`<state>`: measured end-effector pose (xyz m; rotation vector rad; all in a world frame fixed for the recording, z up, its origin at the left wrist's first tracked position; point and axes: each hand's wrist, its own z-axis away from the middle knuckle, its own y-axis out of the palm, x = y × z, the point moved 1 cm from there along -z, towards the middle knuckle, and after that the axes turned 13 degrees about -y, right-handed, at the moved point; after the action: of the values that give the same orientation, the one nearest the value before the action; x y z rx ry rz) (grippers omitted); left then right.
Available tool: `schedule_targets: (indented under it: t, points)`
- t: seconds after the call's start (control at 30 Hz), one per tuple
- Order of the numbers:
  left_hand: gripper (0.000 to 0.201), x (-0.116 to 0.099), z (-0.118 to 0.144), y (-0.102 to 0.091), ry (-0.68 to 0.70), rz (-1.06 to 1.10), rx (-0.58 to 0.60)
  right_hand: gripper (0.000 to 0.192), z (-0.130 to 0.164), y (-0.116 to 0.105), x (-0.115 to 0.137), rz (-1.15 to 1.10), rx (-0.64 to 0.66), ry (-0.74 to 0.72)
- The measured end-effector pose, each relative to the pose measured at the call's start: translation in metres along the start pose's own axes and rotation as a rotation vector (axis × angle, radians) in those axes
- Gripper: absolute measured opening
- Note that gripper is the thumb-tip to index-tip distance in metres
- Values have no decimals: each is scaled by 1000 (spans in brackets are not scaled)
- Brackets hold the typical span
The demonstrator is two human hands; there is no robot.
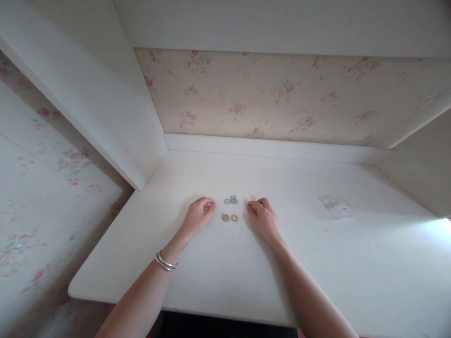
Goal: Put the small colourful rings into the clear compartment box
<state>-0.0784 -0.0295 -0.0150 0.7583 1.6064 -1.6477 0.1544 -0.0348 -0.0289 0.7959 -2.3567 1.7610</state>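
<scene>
White desk top [218,263], matte and a little scuffed, set into an alcove: white side panels rise on both sides, a white shelf runs overhead, and a low white ledge closes off the back edge. Wallpaper [282,94] behind, cream with small pink roses and faded green leaves; same pattern on the wall at far left. Bright daylight washes the right end of the surface. Person leans over the near edge with both forearms laid on the top. Left hand [199,215] curled loosely, knuckles up, fingertips pinched together near the surface; something small may be between them, cannot tell. A pair of thin silver bangles [165,262] sits at that wrist. Right hand [262,217] likewise curled, fingers tucked under, resting on the desk; whether it holds anything cannot be told. Between the two hands, small rubber bands [230,209] lie flat on the desk: a little cluster of greenish and bluish ones farther back, then a pinkish one and a yellowish one side by side nearer the person. Both hands just beside the bands, neither clearly touching them. Well apart to the right, a small clear plastic bag [337,206] lies flat on the desk, crumpled; contents too faint to make out.
</scene>
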Motion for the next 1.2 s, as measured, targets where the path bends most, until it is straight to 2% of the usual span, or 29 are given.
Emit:
schedule_targets:
  t: [0.2,0.4,0.5,0.8,1.2]
  points:
    - [26,3,0,2,-18,12,12,27,2,1,-4,-41,6,-36]
    - [27,3,-2,2,-27,31,44,28,10,-3,12,-250,-61,-207]
    - [28,3,-1,1,-40,24,48,28,14,-3,21,-284,-33,-271]
    - [31,3,-1,2,-47,-32,32,25,15,-5,29,-205,110,-334]
    - [28,7,-3,4,-21,-22,26,24,16,-2,29,-138,127,-367]
